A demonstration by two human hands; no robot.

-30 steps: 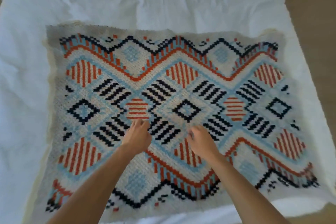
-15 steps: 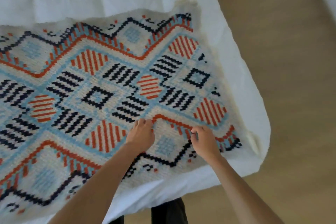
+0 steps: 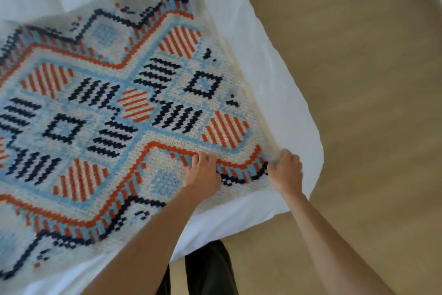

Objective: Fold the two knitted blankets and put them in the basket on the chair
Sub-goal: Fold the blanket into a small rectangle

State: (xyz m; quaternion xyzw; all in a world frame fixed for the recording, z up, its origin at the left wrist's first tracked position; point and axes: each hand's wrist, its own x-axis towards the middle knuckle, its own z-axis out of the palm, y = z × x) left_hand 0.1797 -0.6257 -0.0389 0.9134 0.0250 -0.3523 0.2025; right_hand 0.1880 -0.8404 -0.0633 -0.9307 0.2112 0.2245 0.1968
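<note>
One knitted blanket [image 3: 148, 112], cream with orange, light-blue and navy geometric patterns, lies spread flat on the white bed [image 3: 270, 84]. My right hand [image 3: 285, 171] grips its near right corner, where the cream edge lifts slightly off the bed. About a hand's width to the left, my left hand [image 3: 202, 172] sits on the blanket's orange border band, fingers curled down into the knit. No second blanket, basket or chair is in view.
The bed's near right corner [image 3: 308, 175] ends just beyond my right hand. Tan wood floor [image 3: 358, 79] runs along the right side and in front. My dark-trousered legs [image 3: 208, 268] stand against the bed's near edge.
My view and both hands have shifted right along the blanket, from its middle to its near right corner. The right hand now holds that corner.
</note>
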